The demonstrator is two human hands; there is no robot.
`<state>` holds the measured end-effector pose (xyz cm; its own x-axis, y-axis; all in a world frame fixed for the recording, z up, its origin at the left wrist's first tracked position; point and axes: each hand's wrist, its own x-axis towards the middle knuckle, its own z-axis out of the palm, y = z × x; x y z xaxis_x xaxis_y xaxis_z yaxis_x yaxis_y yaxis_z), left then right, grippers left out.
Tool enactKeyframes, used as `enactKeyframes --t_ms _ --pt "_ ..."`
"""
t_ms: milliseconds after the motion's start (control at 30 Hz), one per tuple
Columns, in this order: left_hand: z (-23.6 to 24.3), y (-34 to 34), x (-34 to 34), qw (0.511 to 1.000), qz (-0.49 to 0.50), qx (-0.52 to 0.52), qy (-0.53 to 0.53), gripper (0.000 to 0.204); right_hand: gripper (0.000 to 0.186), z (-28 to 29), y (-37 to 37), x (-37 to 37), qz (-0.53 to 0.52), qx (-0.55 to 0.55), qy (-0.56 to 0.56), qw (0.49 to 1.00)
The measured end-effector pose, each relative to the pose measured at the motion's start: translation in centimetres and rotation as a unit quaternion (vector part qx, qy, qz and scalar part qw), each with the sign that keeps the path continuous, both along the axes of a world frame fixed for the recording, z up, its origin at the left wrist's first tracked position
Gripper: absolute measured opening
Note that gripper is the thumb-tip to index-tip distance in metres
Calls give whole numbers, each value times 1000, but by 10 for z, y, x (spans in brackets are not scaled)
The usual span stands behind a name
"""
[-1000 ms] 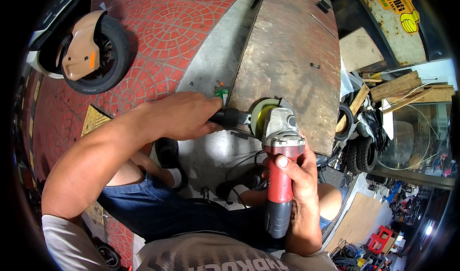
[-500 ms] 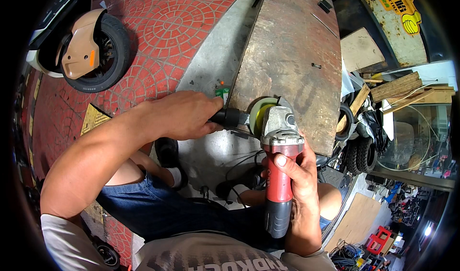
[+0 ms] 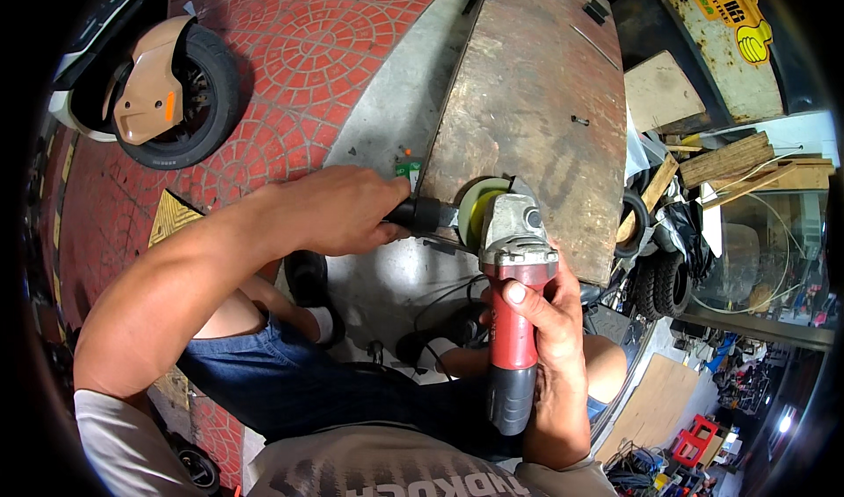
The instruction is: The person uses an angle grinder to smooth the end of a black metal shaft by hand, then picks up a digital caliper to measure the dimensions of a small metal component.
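My right hand [image 3: 549,326] grips an angle grinder [image 3: 514,321] with a red body, black rear end and metal head. Its pale greenish-yellow disc [image 3: 472,207] is at the near-left end of a worn board bench [image 3: 527,93]. My left hand [image 3: 356,211] is closed on a black cylindrical piece [image 3: 422,212], whose silvery right end reaches the disc; whether they touch I cannot tell. My left fingertips are partly hidden. A small green item [image 3: 406,170] lies just beyond that hand.
A wheel with a tan fender [image 3: 149,84] stands at upper left on red patterned paving [image 3: 308,49]. At right are wood offcuts [image 3: 725,159], tyres [image 3: 659,286], a rusty panel with a yellow sticker [image 3: 730,75] and a red stool [image 3: 694,438]. Cables run by my feet.
The grinder has shifted very slightly toward the upper left since a second ago. Both hands keep their grips.
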<state>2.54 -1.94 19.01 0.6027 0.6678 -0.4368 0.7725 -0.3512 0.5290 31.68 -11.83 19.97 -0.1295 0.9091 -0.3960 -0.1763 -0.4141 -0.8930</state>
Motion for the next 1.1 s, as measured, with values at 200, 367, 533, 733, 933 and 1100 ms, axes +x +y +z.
enactKeyframes --t_ms 200,367,533,733,933,1100 --pt "1 0 1 1000 -1 6 2 38 88 -2 0 0 5 12 -16 1000" --pt "0 0 1 1000 -2 7 5 38 88 1 1 -2 15 9 -12 1000" --pt "-2 -1 1 1000 -4 9 4 37 88 -2 1 -1 7 12 -15 1000" --pt "1 0 1 1000 -4 2 0 38 87 -1 1 -3 18 18 -24 999" --pt "1 -1 2 1000 -3 3 1 38 88 0 0 -4 21 21 -24 999" --pt "3 -2 3 1000 4 -2 12 37 88 0 1 -3 19 21 -29 999"
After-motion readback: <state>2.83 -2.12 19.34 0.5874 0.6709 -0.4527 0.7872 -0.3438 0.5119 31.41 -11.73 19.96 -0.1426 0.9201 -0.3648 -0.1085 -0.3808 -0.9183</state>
